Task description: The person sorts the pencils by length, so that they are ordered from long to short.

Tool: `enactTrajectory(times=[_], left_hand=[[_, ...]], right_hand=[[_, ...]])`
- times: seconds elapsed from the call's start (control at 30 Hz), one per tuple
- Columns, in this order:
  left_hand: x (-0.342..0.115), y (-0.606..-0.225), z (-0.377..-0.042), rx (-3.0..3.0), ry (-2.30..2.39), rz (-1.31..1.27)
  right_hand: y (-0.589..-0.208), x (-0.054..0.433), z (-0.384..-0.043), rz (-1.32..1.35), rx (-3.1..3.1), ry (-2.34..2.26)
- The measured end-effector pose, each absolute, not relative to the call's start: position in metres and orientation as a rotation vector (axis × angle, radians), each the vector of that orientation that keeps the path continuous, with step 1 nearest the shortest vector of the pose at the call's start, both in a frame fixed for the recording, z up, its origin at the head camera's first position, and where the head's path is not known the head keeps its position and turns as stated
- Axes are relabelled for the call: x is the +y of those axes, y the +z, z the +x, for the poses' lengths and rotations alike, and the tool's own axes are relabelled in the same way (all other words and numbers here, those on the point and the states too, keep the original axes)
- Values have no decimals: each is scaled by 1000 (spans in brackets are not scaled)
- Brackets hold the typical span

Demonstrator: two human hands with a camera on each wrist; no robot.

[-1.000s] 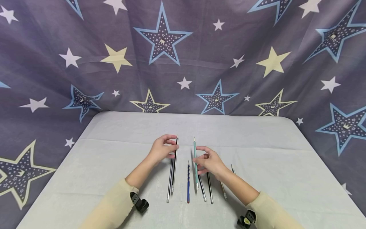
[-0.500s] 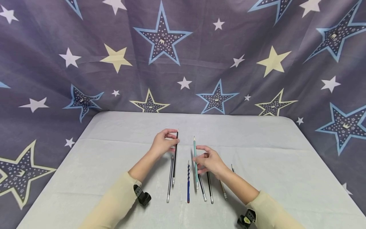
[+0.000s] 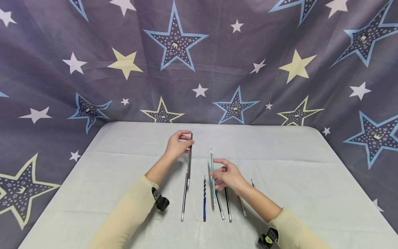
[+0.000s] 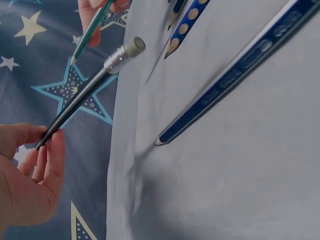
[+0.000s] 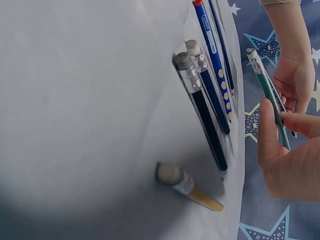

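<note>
My left hand (image 3: 178, 144) pinches a black pencil (image 3: 190, 160) near its pointed end, fingertips and thumb meeting on it. In the left wrist view the pencil's eraser (image 4: 134, 46) end points away from the hand. My right hand (image 3: 229, 177) pinches a teal pencil (image 3: 212, 183), tip upward in the head view, eraser end towards me. Both held pencils appear raised off the table. Between the hands lies a blue pencil (image 3: 204, 204) with a row of pale dimples. A dark blue pencil (image 3: 184, 204) lies below the left hand.
Two dark pencils (image 3: 228, 207) and a yellow-brown pencil (image 3: 243, 208) lie beneath the right hand and forearm. Another pencil tip (image 3: 253, 183) shows past the right forearm, the rest hidden. A pale cloth covers the table (image 3: 124, 166); a starred curtain (image 3: 199, 69) hangs behind.
My left hand has moved forward, away from me, with the black pencil, drawing it off from beside the dark blue pencil. The right hand and teal pencil have stayed nearly still.
</note>
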State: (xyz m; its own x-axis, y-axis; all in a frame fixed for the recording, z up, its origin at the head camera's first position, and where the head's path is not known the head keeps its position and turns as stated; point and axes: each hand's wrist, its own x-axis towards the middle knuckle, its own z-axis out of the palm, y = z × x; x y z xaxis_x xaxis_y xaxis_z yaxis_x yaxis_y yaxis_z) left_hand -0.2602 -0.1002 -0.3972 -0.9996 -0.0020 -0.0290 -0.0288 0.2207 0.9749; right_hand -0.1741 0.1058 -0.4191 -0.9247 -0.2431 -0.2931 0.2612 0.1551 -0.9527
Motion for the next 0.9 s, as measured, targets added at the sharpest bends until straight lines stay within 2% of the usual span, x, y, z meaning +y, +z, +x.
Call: enactTrajectory(times=[0.6, 0.9], left_hand=[[-105, -390, -289, 2562, 1937, -84], [-122, -392, -308, 2679, 1789, -170]], right_hand=[[-422, 109, -174, 38, 2060, -1822], [-423, 109, -174, 32, 2057, -1820]])
